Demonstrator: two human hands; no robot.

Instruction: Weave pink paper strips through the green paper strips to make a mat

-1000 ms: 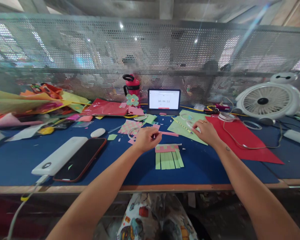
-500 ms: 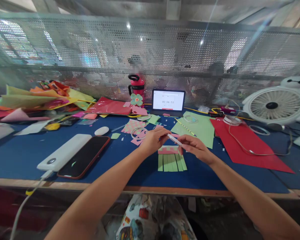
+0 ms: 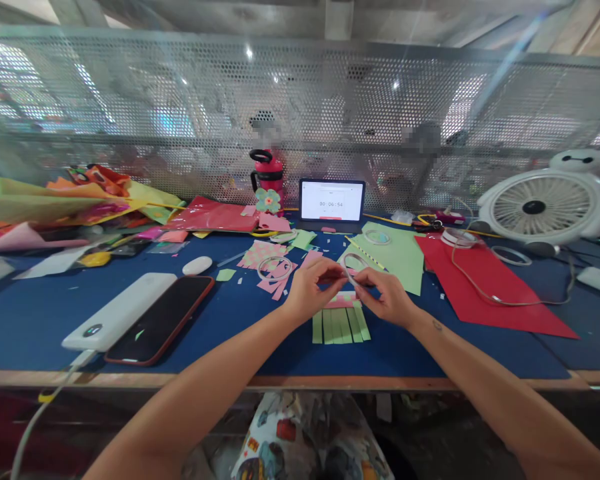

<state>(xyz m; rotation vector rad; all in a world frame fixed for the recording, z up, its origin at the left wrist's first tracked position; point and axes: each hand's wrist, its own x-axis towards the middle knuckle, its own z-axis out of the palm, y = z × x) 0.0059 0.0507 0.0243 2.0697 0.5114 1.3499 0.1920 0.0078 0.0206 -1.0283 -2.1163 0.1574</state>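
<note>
Between my two hands is a thin white roll of tape (image 3: 351, 259), tilted so that its ring shape shows. My left hand (image 3: 316, 283) pinches its left side with thumb and fingers. On the other side my right hand (image 3: 389, 294) grips the lower edge with its fingertips. Right below the hands lies a woven strip of green paper (image 3: 341, 325), its pink and green checked band partly covered by them. A pink checked paper piece (image 3: 263, 255) sits to the left, and another tape roll (image 3: 274, 269) rests on pink strips beside it.
A power bank (image 3: 123, 310) and a phone (image 3: 163, 320) lie at left. Behind stand a tablet (image 3: 332, 200) showing a timer and a pink bottle (image 3: 270, 177). Green paper (image 3: 405, 260), red paper (image 3: 490, 300) and a white fan (image 3: 535, 207) are at right.
The tape roll has turned from nearly edge-on to showing its open ring. My right hand has shifted its hold and its fingers have curled in. The view has moved slightly.
</note>
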